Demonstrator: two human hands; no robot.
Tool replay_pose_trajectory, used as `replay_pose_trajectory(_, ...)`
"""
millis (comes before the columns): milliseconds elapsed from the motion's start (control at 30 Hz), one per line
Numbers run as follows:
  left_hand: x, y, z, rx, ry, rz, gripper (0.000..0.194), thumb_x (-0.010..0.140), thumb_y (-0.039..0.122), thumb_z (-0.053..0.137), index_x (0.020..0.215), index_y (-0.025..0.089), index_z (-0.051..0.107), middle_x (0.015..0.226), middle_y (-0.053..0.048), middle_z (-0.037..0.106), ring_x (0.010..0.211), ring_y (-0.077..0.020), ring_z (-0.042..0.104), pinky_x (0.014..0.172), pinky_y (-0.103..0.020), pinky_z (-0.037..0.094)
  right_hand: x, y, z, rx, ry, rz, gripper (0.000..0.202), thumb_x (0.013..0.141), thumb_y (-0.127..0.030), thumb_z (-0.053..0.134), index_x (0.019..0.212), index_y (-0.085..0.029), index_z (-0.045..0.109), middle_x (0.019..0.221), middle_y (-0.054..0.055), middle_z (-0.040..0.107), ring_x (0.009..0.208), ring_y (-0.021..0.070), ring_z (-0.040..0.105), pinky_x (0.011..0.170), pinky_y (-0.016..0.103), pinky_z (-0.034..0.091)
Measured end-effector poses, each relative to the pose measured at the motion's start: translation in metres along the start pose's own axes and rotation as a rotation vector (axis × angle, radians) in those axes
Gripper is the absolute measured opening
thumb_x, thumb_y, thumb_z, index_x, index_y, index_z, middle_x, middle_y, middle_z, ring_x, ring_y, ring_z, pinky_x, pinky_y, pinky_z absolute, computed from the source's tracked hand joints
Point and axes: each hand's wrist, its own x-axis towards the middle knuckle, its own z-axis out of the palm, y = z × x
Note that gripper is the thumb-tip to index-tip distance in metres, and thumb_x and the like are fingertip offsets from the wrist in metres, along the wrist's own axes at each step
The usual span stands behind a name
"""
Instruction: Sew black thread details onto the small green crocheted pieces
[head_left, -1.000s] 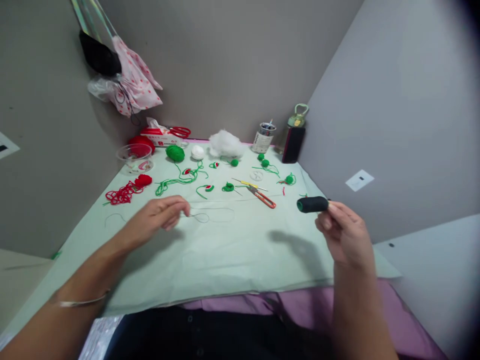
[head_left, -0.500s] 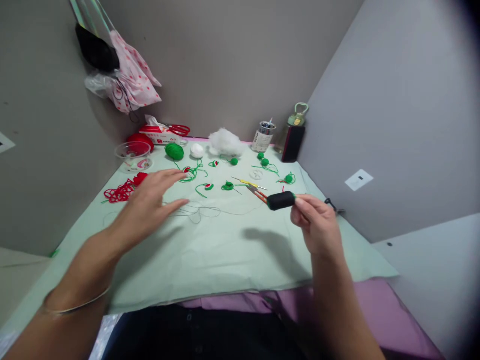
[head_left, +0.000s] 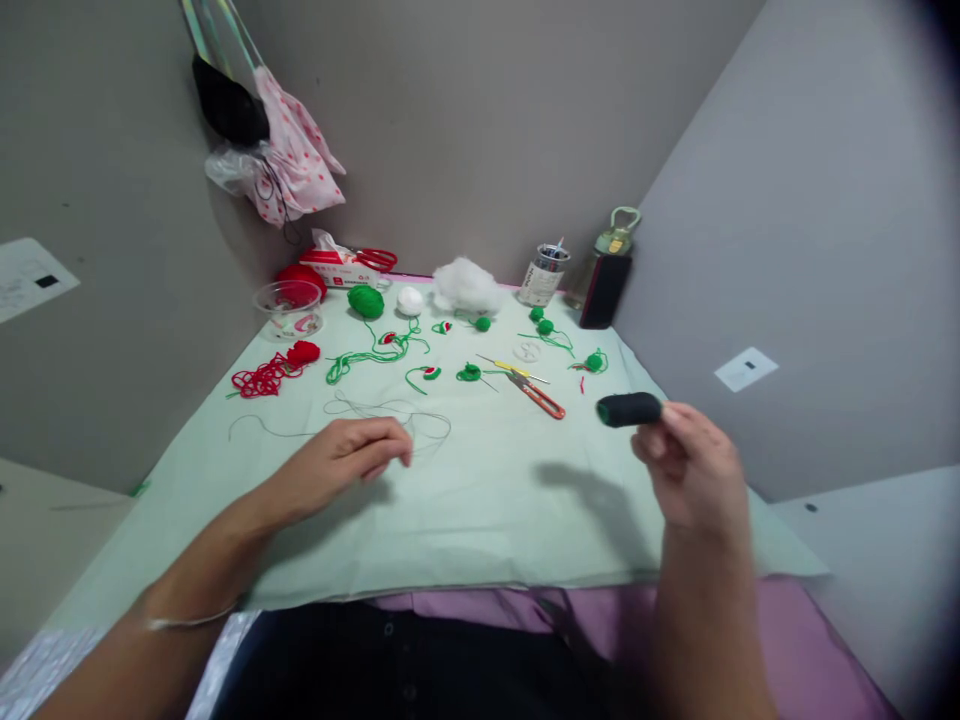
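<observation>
My right hand (head_left: pixel 690 465) pinches one end of a spool of black thread (head_left: pixel 630 409), a dark cylinder with a green rim at its end, holding it above the table on the right. My left hand (head_left: pixel 356 455) is low over the table with its fingers curled together. Beside those fingers lies a loose, looping dark thread (head_left: pixel 274 432). Whether the fingertips hold part of it cannot be made out. Thread snips (head_left: pixel 541 398) with orange handles lie between the hands, close to a yellow-handled crochet hook (head_left: pixel 514 369).
Small green and red crochet pieces (head_left: pixel 431 374) and red yarn (head_left: pixel 270 377) lie on the table. Behind are a green yarn ball (head_left: pixel 366 301), white stuffing (head_left: pixel 466 286), a clear tub (head_left: pixel 289 312), a tissue box (head_left: pixel 337 270), a can (head_left: pixel 544 277) and a phone (head_left: pixel 606 292).
My left hand has come down and toward the middle, its spread fingers now curled in. My right hand has moved right with the spool, away from the snips. The view has shifted slightly.
</observation>
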Motion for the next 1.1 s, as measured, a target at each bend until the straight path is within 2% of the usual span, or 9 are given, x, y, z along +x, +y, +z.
replay_pose_trajectory(200, -0.052, -0.034, -0.05, 0.221, -0.218, -0.173, 0.022, 0.087, 0.044, 0.064, 0.093, 0.027, 0.077, 0.09, -0.004, 0.071, 0.076, -0.0196, 0.062, 0.069, -0.025, 0.047, 0.008, -0.011, -0.059, 0.062, 0.261, -0.079, 0.016, 0.074, -0.023, 0.075, 0.065, -0.02, 0.062, 0.046, -0.003, 0.047, 0.041, 0.0069, 0.026, 0.043, 0.028, 0.019)
replay_pose_trajectory(333, -0.054, -0.027, -0.052, 0.476, 0.188, -0.195, 0.039, 0.077, 0.047, 0.074, 0.113, 0.033, 0.075, 0.117, -0.006, 0.071, 0.091, -0.0282, 0.066, 0.079, -0.035, 0.051, 0.013, -0.013, -0.045, 0.027, 0.217, -0.136, 0.018, 0.075, -0.029, 0.075, 0.067, -0.02, 0.062, 0.046, -0.003, 0.046, 0.04, 0.0073, 0.027, 0.041, 0.027, 0.018)
replay_pose_trajectory(467, -0.021, 0.009, -0.027, 0.429, 0.277, 0.079, 0.027, 0.088, 0.047, 0.061, 0.077, 0.027, 0.077, 0.117, -0.006, 0.07, 0.111, -0.0294, 0.058, 0.1, -0.042, 0.044, 0.001, -0.007, 0.014, -0.007, -0.031, -0.056, 0.019, 0.073, -0.034, 0.076, 0.077, -0.017, 0.068, 0.045, -0.005, 0.045, 0.042, 0.008, 0.035, 0.043, 0.024, 0.024)
replay_pose_trajectory(533, 0.001, 0.026, -0.003, 0.218, 0.212, 0.104, 0.024, 0.088, 0.044, 0.064, 0.102, 0.029, 0.076, 0.129, -0.006, 0.064, 0.102, -0.0234, 0.06, 0.091, -0.037, 0.048, -0.013, -0.006, 0.047, 0.003, -0.162, -0.007, 0.018, 0.076, -0.034, 0.074, 0.081, -0.017, 0.07, 0.046, -0.005, 0.045, 0.044, 0.0084, 0.037, 0.044, 0.024, 0.026)
replay_pose_trajectory(667, 0.034, 0.041, 0.047, -0.273, -0.066, 0.11, 0.09, 0.073, 0.034, 0.083, 0.151, 0.033, 0.038, 0.134, -0.01, 0.059, 0.09, -0.0174, 0.061, 0.077, -0.031, 0.05, -0.04, -0.009, 0.088, -0.004, -0.394, 0.095, 0.02, 0.08, -0.038, 0.072, 0.082, -0.018, 0.072, 0.048, -0.004, 0.048, 0.044, 0.0085, 0.038, 0.044, 0.023, 0.027)
replay_pose_trajectory(767, 0.04, 0.04, 0.057, -0.392, -0.239, 0.123, 0.049, 0.087, 0.04, 0.069, 0.132, 0.023, 0.059, 0.092, -0.004, 0.068, 0.078, -0.0152, 0.06, 0.074, -0.029, 0.047, -0.041, -0.009, 0.088, -0.005, -0.419, 0.099, 0.02, 0.081, -0.038, 0.072, 0.081, -0.018, 0.071, 0.048, -0.004, 0.047, 0.045, 0.009, 0.04, 0.045, 0.024, 0.028)
replay_pose_trajectory(867, 0.028, 0.029, 0.038, -0.219, -0.124, 0.093, 0.038, 0.1, 0.046, 0.045, 0.097, 0.019, 0.071, 0.058, 0.004, 0.05, 0.059, -0.0107, 0.045, 0.067, -0.025, 0.041, -0.024, -0.005, 0.063, 0.03, -0.279, 0.043, 0.017, 0.079, -0.035, 0.072, 0.082, -0.018, 0.07, 0.046, -0.006, 0.044, 0.044, 0.0081, 0.036, 0.045, 0.023, 0.026)
replay_pose_trajectory(967, 0.006, 0.004, -0.002, 0.036, 0.057, 0.03, 0.038, 0.099, 0.048, 0.045, 0.095, 0.021, 0.072, 0.056, 0.004, 0.047, 0.06, -0.0117, 0.046, 0.065, -0.023, 0.039, -0.002, 0.0, 0.024, 0.043, -0.076, 0.015, 0.018, 0.074, -0.033, 0.075, 0.079, -0.017, 0.068, 0.046, -0.006, 0.044, 0.042, 0.0061, 0.032, 0.044, 0.022, 0.025)
replay_pose_trajectory(1100, -0.017, -0.048, -0.056, 0.355, 0.131, -0.097, 0.03, 0.089, 0.05, 0.059, 0.093, 0.026, 0.078, 0.065, 0.002, 0.062, 0.065, -0.0173, 0.057, 0.062, -0.025, 0.042, 0.016, 0.002, -0.024, 0.038, 0.144, -0.044, 0.021, 0.069, -0.032, 0.077, 0.075, -0.016, 0.066, 0.046, -0.006, 0.047, 0.04, 0.0042, 0.026, 0.041, 0.021, 0.021)
